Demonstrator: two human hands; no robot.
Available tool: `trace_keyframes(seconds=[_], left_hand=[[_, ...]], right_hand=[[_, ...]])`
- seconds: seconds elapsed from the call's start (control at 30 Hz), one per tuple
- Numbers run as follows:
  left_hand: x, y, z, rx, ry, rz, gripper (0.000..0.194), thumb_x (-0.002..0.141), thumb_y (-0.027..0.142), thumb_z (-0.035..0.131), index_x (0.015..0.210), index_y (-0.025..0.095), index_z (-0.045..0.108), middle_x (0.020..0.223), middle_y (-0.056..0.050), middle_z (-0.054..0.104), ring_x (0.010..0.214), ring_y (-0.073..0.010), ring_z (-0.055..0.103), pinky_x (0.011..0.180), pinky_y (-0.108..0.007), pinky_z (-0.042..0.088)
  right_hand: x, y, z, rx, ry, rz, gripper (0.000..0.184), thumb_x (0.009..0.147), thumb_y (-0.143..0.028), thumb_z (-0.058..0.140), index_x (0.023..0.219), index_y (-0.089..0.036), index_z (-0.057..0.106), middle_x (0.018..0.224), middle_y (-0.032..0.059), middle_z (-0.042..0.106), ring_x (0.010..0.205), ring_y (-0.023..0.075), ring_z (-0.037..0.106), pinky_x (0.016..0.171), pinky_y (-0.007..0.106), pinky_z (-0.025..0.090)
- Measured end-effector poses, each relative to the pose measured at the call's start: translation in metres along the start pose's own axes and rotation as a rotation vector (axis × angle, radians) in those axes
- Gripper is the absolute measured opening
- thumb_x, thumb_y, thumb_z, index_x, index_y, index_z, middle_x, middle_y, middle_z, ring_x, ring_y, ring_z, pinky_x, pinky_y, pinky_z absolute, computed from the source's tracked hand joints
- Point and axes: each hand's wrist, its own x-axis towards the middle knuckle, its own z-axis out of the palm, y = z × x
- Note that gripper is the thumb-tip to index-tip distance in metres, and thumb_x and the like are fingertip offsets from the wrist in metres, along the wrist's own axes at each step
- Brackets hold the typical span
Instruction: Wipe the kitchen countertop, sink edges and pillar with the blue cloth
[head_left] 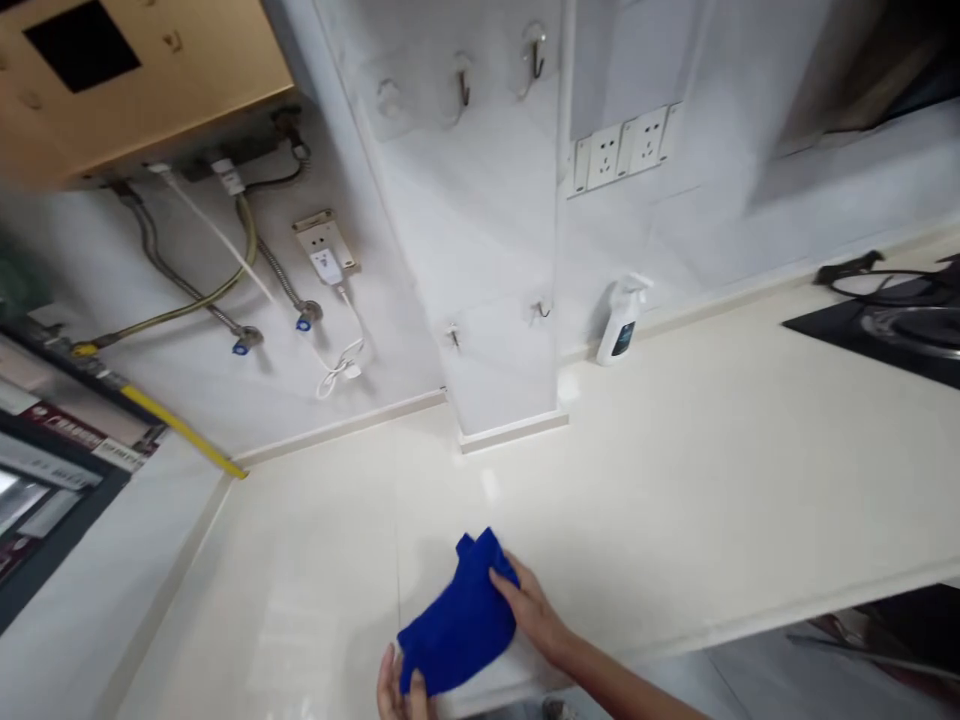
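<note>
We've 1 blue cloth (463, 625) over the bench (712, 480), nr its front edge, w/ 2 hands on it: our L hand (401, 690) grips the lower-left corner, our R hand (529, 610) pinches the upper-right side. Farther back we see 1 white spray bottle (621, 328) by the wall (712, 240), 4 hooks (464, 90) on the pillar (502, 230), 2 blue-knobbed valves (304, 323) to the L, 1 black stove (900, 350) far R.

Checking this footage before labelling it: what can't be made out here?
All in the head view:
Right hand: some of it is hidden behind the blue cloth.
Left hand: lower part cut off by the bottom edge.
Spray bottle: text on its label is too small to read.
Cooktop: cut off by the right edge.
</note>
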Motion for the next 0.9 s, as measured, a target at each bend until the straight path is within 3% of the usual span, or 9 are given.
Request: trace_keyframes(seconds=[0.13,0.2,0.3,0.37,0.47,0.57,0.67,0.8,0.9], left_hand=[[0.019,0.035,0.027,-0.088,-0.091,-0.060,0.067,0.080,0.050,0.057,0.140,0.022,0.043,0.144,-0.018,0.053,0.126,-0.0318,0.057,0.108,-0.048,0.049],[0.031,0.042,0.024,-0.030,-0.098,-0.039,0.062,0.079,0.051,0.060,0.132,0.020,0.050,0.134,-0.017,0.061,0.120,-0.0307,0.062,0.110,-0.048,0.047],[0.059,0.042,0.000,0.268,-0.006,0.037,0.051,0.080,0.052,0.057,0.122,0.024,0.058,0.132,-0.012,0.063,0.127,-0.0303,0.057,0.113,-0.049,0.043],[0.086,0.041,-0.021,0.450,-0.008,0.119,0.050,0.082,0.051,0.050,0.123,0.024,0.058,0.138,-0.011,0.059,0.130,-0.0298,0.054,0.113,-0.048,0.043],[0.135,0.044,-0.040,0.637,-0.084,0.211,0.059,0.082,0.052,0.042,0.128,0.018,0.054,0.139,-0.015,0.055,0.126,-0.0299,0.056,0.111,-0.046,0.045],[0.187,0.054,-0.033,0.835,-0.138,0.370,0.069,0.083,0.057,0.035,0.131,0.011,0.052,0.142,-0.020,0.051,0.134,-0.0322,0.047,0.117,-0.046,0.037],[0.231,0.064,-0.008,1.009,-0.138,0.530,0.075,0.084,0.057,0.025,0.131,0.005,0.052,0.144,-0.025,0.046,0.142,-0.0351,0.035,0.121,-0.049,0.027],[0.268,0.066,0.028,1.087,-0.113,0.584,0.070,0.084,0.053,0.028,0.135,0.011,0.051,0.143,-0.025,0.047,0.141,-0.0391,0.035,0.112,-0.060,0.032],[0.276,0.058,0.046,1.077,-0.085,0.554,0.068,0.084,0.053,0.029,0.138,0.016,0.049,0.146,-0.023,0.045,0.142,-0.0401,0.031,0.108,-0.064,0.031]], right_hand=[[0.052,-0.032,-0.063,-0.137,0.100,-0.048,0.060,0.086,-0.063,0.055,0.124,-0.017,0.061,0.110,0.0104,0.071,0.104,0.0301,0.064,0.096,0.049,0.051],[0.075,-0.039,-0.102,-0.496,0.209,-0.144,0.064,0.087,-0.059,0.051,0.131,-0.014,0.056,0.123,0.0152,0.065,0.113,0.0331,0.060,0.099,0.052,0.048],[0.101,-0.037,-0.141,-1.054,0.433,-0.300,0.076,0.089,-0.052,0.046,0.146,-0.004,0.037,0.152,0.0257,0.037,0.140,0.0389,0.034,0.114,0.057,0.031],[0.109,-0.027,-0.140,-1.271,0.399,-0.324,0.074,0.092,-0.049,0.042,0.151,-0.006,0.030,0.159,0.0228,0.026,0.146,0.0397,0.022,0.116,0.060,0.022],[0.104,-0.009,-0.100,-1.437,0.198,-0.324,0.068,0.090,-0.049,0.048,0.151,-0.021,0.036,0.159,0.0131,0.032,0.147,0.0437,0.014,0.115,0.069,0.011],[0.086,0.007,-0.048,-1.481,0.117,-0.322,0.068,0.085,-0.049,0.059,0.148,-0.027,0.044,0.159,0.0103,0.032,0.147,0.0488,0.005,0.113,0.073,-0.002],[0.063,0.019,-0.020,-1.457,0.092,-0.312,0.070,0.087,-0.052,0.058,0.150,-0.028,0.040,0.162,0.0110,0.026,0.147,0.0496,0.006,0.112,0.075,-0.003],[0.031,0.030,-0.035,-1.499,-0.024,-0.360,0.067,0.089,-0.057,0.054,0.150,-0.034,0.037,0.163,0.0069,0.025,0.147,0.0462,0.010,0.113,0.075,0.004],[0.017,0.029,-0.075,-1.597,0.080,-0.348,0.058,0.092,-0.052,0.052,0.147,-0.036,0.044,0.159,0.0043,0.033,0.148,0.0431,0.012,0.114,0.072,0.010]])
